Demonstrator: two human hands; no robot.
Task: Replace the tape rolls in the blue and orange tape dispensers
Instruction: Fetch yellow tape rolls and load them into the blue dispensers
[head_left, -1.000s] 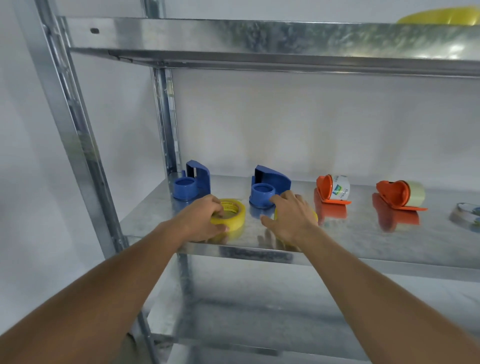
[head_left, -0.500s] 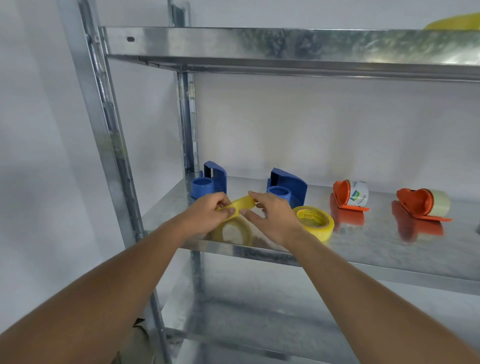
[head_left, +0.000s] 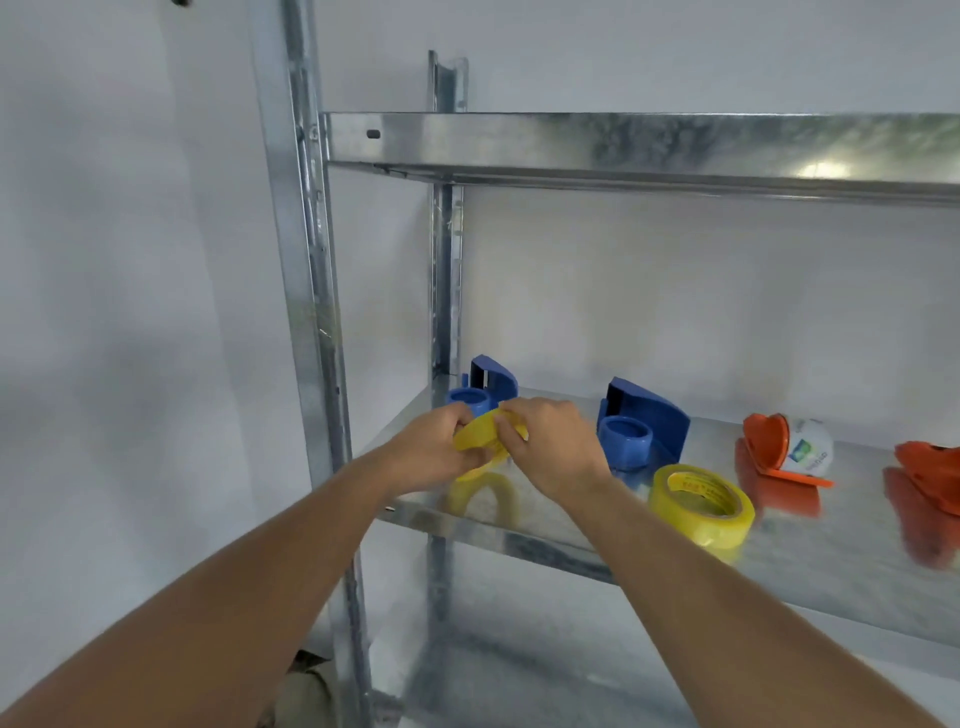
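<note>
A yellow tape roll is lifted just above the metal shelf, gripped from the left by my left hand and from the right by my right hand. Right behind it stands a blue tape dispenser with a bare hub. A second blue dispenser, hub also bare, stands to the right of my right hand. In front of that one a second yellow tape roll lies near the shelf's front edge. Two orange dispensers stand further right; the nearer holds a white roll.
The shelf's steel uprights rise at the left, close to my left forearm. An upper shelf overhangs the work area. A white wall lies behind and to the left.
My left hand lifted the yellow roll off the shelf and my right hand joined it on the roll. The view shifted left and upward, uncovering the second yellow roll.
</note>
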